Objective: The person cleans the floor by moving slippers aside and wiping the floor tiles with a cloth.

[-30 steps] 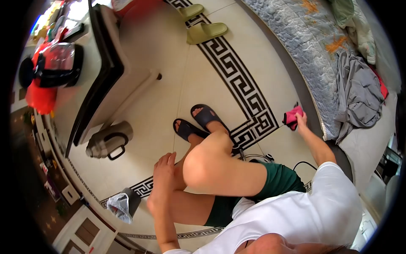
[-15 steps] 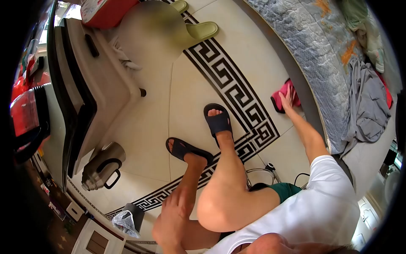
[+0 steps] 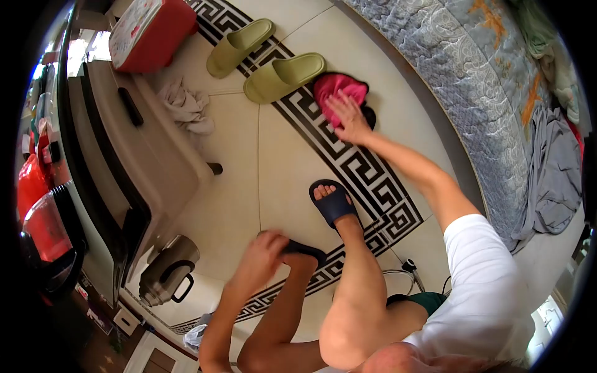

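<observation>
My right hand (image 3: 350, 118) lies with fingers spread on a pink cloth (image 3: 336, 92) with dark edges, pressed on the tiled floor beside the green slippers (image 3: 283, 76). Over my dark slipper (image 3: 301, 248) and lower leg, my left hand (image 3: 264, 252) is raised; its fingers are smeared by motion, and whether it holds anything cannot be made out. My other foot stands in a dark blue slipper (image 3: 334, 204) between the two hands.
A bed (image 3: 460, 81) runs along the right. On the left are a pale cabinet (image 3: 146, 137), a metal jug (image 3: 169, 270), a crumpled cloth (image 3: 186, 105) and a red box (image 3: 152, 34). A lined bin (image 3: 196, 336) stands at lower left.
My right hand and the pink cloth have moved from beside the bed toward the green slippers. My left hand has moved from my knee to above my dark slipper. The view has shifted.
</observation>
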The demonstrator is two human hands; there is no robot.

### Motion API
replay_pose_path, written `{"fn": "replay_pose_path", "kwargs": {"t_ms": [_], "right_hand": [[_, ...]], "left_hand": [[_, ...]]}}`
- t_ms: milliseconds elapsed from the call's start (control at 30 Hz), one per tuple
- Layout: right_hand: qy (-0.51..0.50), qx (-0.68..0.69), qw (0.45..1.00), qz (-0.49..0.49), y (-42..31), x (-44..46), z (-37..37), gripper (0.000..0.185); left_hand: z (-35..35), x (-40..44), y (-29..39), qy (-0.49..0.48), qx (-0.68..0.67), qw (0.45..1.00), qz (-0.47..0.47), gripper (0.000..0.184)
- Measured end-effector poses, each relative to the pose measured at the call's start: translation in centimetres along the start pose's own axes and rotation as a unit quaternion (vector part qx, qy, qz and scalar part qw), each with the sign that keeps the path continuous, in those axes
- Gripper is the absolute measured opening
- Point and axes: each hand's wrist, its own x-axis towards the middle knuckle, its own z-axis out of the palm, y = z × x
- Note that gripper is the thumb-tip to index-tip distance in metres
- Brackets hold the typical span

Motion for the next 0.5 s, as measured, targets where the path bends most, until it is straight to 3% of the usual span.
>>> {"fn": "replay_pose_path", "kwargs": {"t_ms": [133, 200, 267, 333, 400, 500], "right_hand": [[-0.05, 0.036, 0.996, -0.057, -2.2, -4.0, -1.5, 0.087], [-0.082, 0.003, 0.997, -0.008, -2.1, -7.3, -3.3, 0.092], [-0.035, -0.043, 0.993, 0.103, 0.1, -11.3, -3.4, 0.091], [0.074, -0.119, 0.971, 0.194, 3.5, -13.6, -2.9, 0.09], [0.097, -0.142, 0.965, 0.199, 7.6, -13.2, -3.4, 0.089], [0.055, -0.128, 0.967, 0.211, 10.8, -9.1, -4.8, 0.092]], "left_hand": [[-2.1, 15.2, -4.9, 0.146, 0.175, 0.974, 0.007, 0.051], [-3.7, 21.8, -6.6, 0.228, 0.169, 0.959, 0.018, 0.052], [-4.7, 26.7, -7.9, 0.28, 0.217, 0.935, 0.009, 0.054], [-5.4, 29.5, -8.0, 0.275, 0.305, 0.911, -0.032, 0.055], [-6.2, 31.0, -8.5, 0.268, 0.356, 0.894, -0.056, 0.055], [-7.4, 32.9, -9.8, 0.279, 0.382, 0.879, -0.053, 0.053]]}}
